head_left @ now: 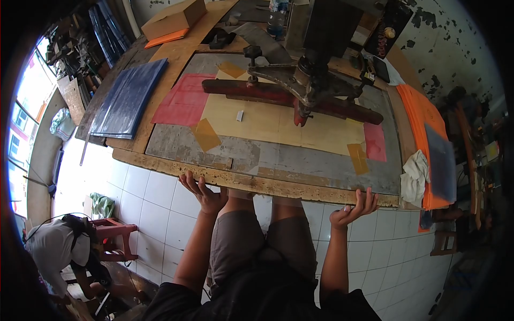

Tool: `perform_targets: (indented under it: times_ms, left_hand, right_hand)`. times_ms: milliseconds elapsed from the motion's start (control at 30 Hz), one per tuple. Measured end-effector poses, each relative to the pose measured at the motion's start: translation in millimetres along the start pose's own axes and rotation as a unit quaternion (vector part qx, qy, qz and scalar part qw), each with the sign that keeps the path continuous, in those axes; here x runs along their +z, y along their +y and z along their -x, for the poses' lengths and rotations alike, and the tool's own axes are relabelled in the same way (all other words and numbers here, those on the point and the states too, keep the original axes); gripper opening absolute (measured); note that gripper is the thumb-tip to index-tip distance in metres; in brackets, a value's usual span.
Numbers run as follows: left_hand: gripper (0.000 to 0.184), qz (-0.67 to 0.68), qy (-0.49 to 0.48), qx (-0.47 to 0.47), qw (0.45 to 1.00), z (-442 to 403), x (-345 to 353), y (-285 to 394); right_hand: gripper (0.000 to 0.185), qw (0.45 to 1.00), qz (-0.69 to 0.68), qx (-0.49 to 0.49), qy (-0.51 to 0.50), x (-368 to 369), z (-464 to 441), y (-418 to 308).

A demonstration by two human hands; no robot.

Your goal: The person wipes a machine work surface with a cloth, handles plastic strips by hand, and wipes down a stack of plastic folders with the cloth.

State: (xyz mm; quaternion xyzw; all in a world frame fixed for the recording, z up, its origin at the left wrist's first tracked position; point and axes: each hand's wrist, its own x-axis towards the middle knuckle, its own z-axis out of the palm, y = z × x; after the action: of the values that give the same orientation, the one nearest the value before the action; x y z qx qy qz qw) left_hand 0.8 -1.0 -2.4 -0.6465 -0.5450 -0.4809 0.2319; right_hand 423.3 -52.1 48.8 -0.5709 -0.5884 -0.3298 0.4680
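Black T-shirt [257,294], plain-looking dark fabric, front too dark to make out any detail. Short sleeves: left sleeve [172,302] and right sleeve [348,306], both loose, same black, forearms bare below. Shorts [235,241] grey-brown, matte, loose-fitting, creased around the crotch and upper thighs, hems around knee level, legs bare past them. Left hand [204,196] bare, slim fingers. Right hand [354,208] bare too, small bright spot on one finger, possibly a ring, too small to tell.
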Motion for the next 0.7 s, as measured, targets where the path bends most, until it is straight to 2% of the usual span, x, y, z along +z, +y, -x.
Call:
perform_targets:
  times_ms: [167, 267, 700]
  left_hand:
    - [0.103, -0.006, -0.012, -0.005, 1.0, 1.2, -3.1, 0.1]
    - [0.093, 0.001, -0.006, -0.006, 1.0, 2.3, -1.3, -1.7]
    - [0.101, 0.008, -0.009, -0.006, 1.0, -0.1, -3.3, -0.7]
  right_hand:
    - [0.053, 1.0, -0.001, 0.004, -0.004, -0.6, 1.0, -1.0]
    - [0.053, 1.0, -0.007, 0.005, 0.001, 1.1, 3.2, 1.5]
    - [0.053, 1.0, -0.007, 0.0, -0.001, 1.6, 3.2, 1.9]
